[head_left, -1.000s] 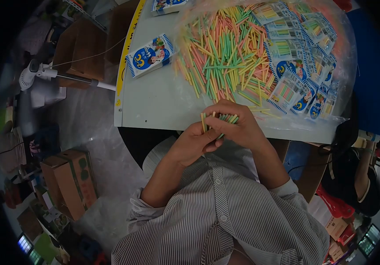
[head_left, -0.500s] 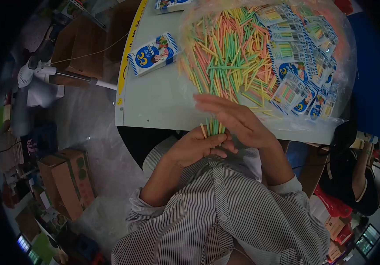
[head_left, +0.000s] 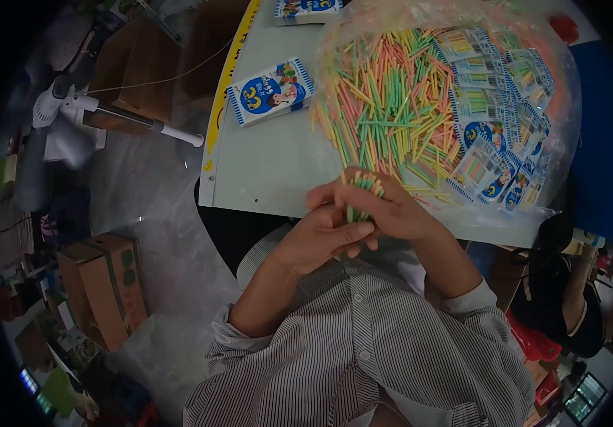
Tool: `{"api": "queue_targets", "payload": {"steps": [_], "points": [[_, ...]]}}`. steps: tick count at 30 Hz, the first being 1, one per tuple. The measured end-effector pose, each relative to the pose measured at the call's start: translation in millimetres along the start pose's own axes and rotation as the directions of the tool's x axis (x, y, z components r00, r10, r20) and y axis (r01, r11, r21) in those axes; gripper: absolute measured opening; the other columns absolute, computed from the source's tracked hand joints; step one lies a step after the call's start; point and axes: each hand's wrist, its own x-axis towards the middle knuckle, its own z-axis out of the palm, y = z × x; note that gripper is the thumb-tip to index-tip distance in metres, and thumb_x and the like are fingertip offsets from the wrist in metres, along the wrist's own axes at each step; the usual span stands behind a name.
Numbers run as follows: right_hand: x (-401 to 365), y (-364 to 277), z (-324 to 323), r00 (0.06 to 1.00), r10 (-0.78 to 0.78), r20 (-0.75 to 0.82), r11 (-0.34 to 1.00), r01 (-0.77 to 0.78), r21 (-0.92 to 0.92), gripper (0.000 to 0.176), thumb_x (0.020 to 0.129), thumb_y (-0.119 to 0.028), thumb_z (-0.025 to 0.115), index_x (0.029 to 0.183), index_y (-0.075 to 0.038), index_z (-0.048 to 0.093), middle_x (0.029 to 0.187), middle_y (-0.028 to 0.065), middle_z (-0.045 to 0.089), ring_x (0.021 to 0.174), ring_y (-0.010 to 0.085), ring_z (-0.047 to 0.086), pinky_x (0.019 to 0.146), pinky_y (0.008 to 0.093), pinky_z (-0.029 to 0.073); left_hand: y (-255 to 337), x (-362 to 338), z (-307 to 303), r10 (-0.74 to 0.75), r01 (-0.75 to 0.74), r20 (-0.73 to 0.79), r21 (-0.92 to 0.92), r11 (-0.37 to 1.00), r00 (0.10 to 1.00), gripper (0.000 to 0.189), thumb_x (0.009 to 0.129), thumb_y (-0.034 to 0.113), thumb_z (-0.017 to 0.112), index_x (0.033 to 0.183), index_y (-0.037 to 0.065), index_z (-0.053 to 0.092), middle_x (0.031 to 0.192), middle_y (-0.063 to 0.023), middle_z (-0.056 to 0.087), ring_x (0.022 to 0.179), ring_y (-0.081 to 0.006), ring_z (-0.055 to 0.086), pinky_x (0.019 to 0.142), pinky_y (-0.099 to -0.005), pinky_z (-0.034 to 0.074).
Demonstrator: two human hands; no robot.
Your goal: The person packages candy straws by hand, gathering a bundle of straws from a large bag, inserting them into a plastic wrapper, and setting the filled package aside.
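My left hand (head_left: 315, 240) is closed around the lower part of a small bundle of thin pastel sticks (head_left: 358, 211), just in front of the table's near edge. Curled over the upper part of that bundle is my right hand (head_left: 400, 212), its fingers meeting those of the left. The stick ends point up and away from me between the two hands. Right beyond them lies a big heap of loose pink, yellow and green sticks (head_left: 392, 92) on a clear plastic bag (head_left: 562, 121). Blue-and-white printed sachets (head_left: 481, 135) with sticks inside overlap on the heap's right side.
A stack of flat printed sachets (head_left: 272, 91) lies on the left of the table (head_left: 263, 167), another stack (head_left: 308, 10) behind it. A fan (head_left: 64, 107) on a white pole and a cardboard box (head_left: 103, 288) stand at the left. Another person (head_left: 559, 306) is at the right.
My right hand has come down from above, where its fingers were straight, and now wraps the bundle's upper part. The left hand keeps its hold. The view has shifted slightly.
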Motion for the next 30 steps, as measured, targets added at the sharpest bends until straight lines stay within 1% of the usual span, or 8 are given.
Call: {"api": "queue_targets", "payload": {"steps": [2,4,5,7,10,12,25,30], "points": [[25,-5,-9,0.967,-0.203,-0.156,0.970,0.177,-0.167,0.025,0.084,-0.024,0.049,0.097,-0.002,0.052,0.070,0.0049,0.058,0.057,0.0112,0.055,0.053,0.0239,0.044,10,-1,0,0.076,-0.070,-0.089,0.066,0.995,0.993,0.023,0.083,0.011,0.051,0.103,0.002,0.047,0.090,-0.0059,0.054,0.075,-0.0105,0.054,0.057,-0.0189,0.041],[51,-14,-17,0.864,-0.423,-0.272,0.879,0.319,-0.354,0.026,0.083,-0.025,0.049,0.096,-0.003,0.052,0.068,0.0061,0.057,0.056,0.0115,0.055,0.051,0.0247,0.044,23,0,-7,0.488,-0.194,-0.339,0.627,0.755,0.805,0.034,0.080,0.011,0.054,0.111,0.001,0.042,0.097,-0.0094,0.052,0.083,-0.0160,0.054,0.063,-0.0229,0.043],[61,-18,-18,0.835,-0.466,-0.291,0.802,0.260,-0.538,0.023,0.082,-0.020,0.051,0.097,-0.003,0.052,0.075,0.0090,0.059,0.063,0.0144,0.056,0.056,0.0261,0.044,33,4,-14,0.494,-0.199,-0.333,0.632,0.749,0.803,0.034,0.080,0.011,0.054,0.111,0.001,0.042,0.097,-0.0094,0.052,0.083,-0.0160,0.054,0.063,-0.0229,0.043],[79,-23,-20,0.803,-0.518,-0.293,0.687,0.187,-0.702,0.021,0.081,-0.016,0.052,0.098,-0.004,0.053,0.081,0.0120,0.060,0.069,0.0174,0.058,0.062,0.0275,0.045,60,14,-30,0.861,0.119,0.216,0.946,-0.302,0.461,0.040,0.078,0.010,0.054,0.114,0.000,0.040,0.106,-0.0145,0.048,0.098,-0.0246,0.049,0.077,-0.0313,0.042],[98,-21,-20,0.794,-0.597,-0.114,0.372,0.148,-0.916,0.039,0.075,-0.018,0.058,0.110,-0.008,0.046,0.080,0.0157,0.059,0.070,0.0259,0.058,0.061,0.0327,0.045,83,34,-57,0.798,0.310,0.283,0.812,-0.495,0.532,0.040,0.075,0.008,0.055,0.113,0.000,0.043,0.113,-0.0180,0.044,0.109,-0.0303,0.040,0.089,-0.0382,0.034],[99,-25,-17,0.953,-0.265,-0.147,0.152,-0.109,-0.982,0.054,0.071,-0.016,0.059,0.120,-0.010,0.037,0.079,0.0182,0.058,0.072,0.0323,0.056,0.061,0.0370,0.045,84,36,-72,0.775,0.311,0.296,0.792,-0.526,0.558,0.037,0.075,0.008,0.055,0.110,0.001,0.046,0.114,-0.0167,0.045,0.110,-0.0298,0.040,0.091,-0.0387,0.033],[80,-13,-16,0.707,-0.699,-0.103,0.270,0.129,-0.954,0.051,0.067,-0.008,0.060,0.115,-0.010,0.043,0.081,0.0124,0.057,0.070,0.0258,0.058,0.055,0.0334,0.045,90,25,-69,0.760,0.145,0.210,0.917,-0.371,0.615,0.027,0.071,0.006,0.061,0.097,0.005,0.053,0.103,-0.0086,0.054,0.102,-0.0276,0.048,0.089,-0.0378,0.035],[97,-10,-21,0.791,-0.610,0.045,-0.027,0.036,-0.999,0.037,0.066,-0.007,0.055,0.103,-0.008,0.053,0.076,0.0081,0.050,0.061,0.0230,0.056,0.049,0.0319,0.044,81,10,-70,0.868,0.133,0.232,0.939,-0.318,0.439,0.036,0.068,0.002,0.063,0.101,0.002,0.048,0.104,-0.0133,0.050,0.099,-0.0295,0.048,0.083,-0.0368,0.040]]}}
